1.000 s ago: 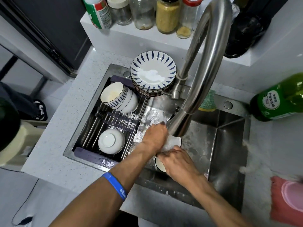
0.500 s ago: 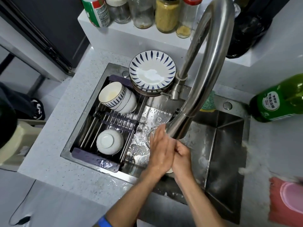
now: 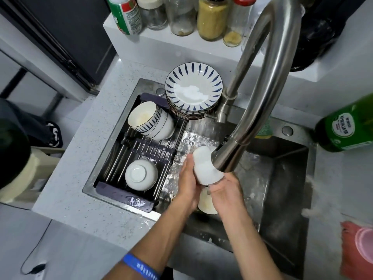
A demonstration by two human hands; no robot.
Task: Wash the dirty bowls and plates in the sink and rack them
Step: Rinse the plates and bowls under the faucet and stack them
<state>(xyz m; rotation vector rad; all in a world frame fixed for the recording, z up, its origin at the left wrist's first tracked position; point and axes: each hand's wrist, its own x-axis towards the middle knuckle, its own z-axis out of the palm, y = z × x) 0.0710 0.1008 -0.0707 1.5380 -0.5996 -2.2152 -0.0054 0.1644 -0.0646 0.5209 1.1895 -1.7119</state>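
Note:
Both hands hold a white bowl (image 3: pixel 204 168) up under the steel faucet (image 3: pixel 228 156), over the sink (image 3: pixel 282 190). My left hand (image 3: pixel 188 180) grips its left side and my right hand (image 3: pixel 226 190) cups it from below right. Another bowl (image 3: pixel 205 205) lies in the sink beneath my hands, mostly hidden. On the rack (image 3: pixel 141 150) across the sink's left half sit an upturned white bowl (image 3: pixel 141 174) and nested blue-striped bowls (image 3: pixel 149 120) on their side. A stack of blue-striped plates (image 3: pixel 192 89) rests at the back.
Jars and bottles (image 3: pixel 212 17) line the ledge behind the sink. A green bottle (image 3: pixel 347 128) lies on the counter at right, with a pink item (image 3: pixel 361 245) at the right edge. A sponge (image 3: pixel 264 130) sits behind the faucet. The faucet arches over the basin.
My hands were pressed together low in the sink; now they have lifted a white bowl up under the faucet spout.

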